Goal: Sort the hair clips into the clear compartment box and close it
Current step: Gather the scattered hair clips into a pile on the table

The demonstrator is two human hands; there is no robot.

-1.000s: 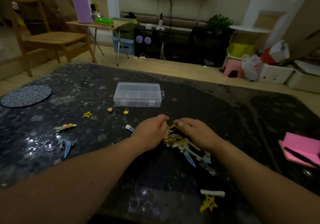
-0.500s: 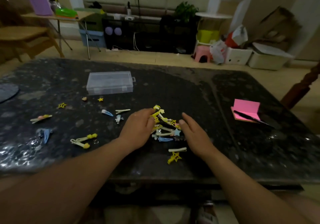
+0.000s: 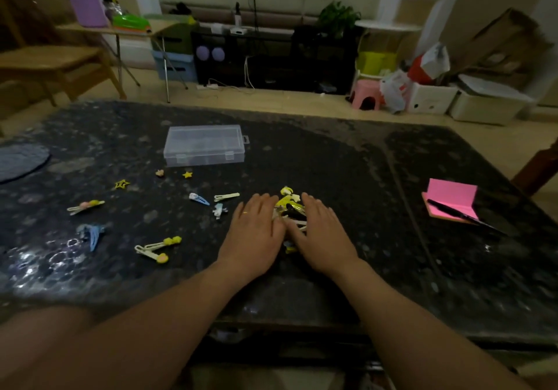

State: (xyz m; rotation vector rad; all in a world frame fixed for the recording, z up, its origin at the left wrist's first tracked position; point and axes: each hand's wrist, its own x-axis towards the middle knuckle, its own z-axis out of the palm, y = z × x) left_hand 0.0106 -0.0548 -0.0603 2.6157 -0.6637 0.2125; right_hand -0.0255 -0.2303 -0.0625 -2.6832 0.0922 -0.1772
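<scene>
A pile of hair clips [image 3: 289, 208], mostly yellow and white, lies on the dark table between my hands. My left hand [image 3: 256, 230] lies flat against the pile's left side with straight fingers. My right hand [image 3: 319, 232] lies flat on its right side and partly covers it. The clear compartment box [image 3: 204, 145] sits with its lid down farther back and to the left. Loose clips are scattered left of my hands: a blue clip [image 3: 199, 198], a white clip [image 3: 226, 197], a yellow pair [image 3: 157, 247], a blue one [image 3: 92, 234].
A pink notepad [image 3: 451, 201] with a black pen [image 3: 462, 216] lies at the right of the dark stone table [image 3: 347, 178]. A grey round mat [image 3: 18, 161] is at the left edge. Small yellow stars [image 3: 122, 183] lie near the box. Chairs and clutter stand beyond the table.
My hands have closed in from both sides and pushed the clips into a tighter pile. The camera view shifted; the scattered clips and the box have not moved.
</scene>
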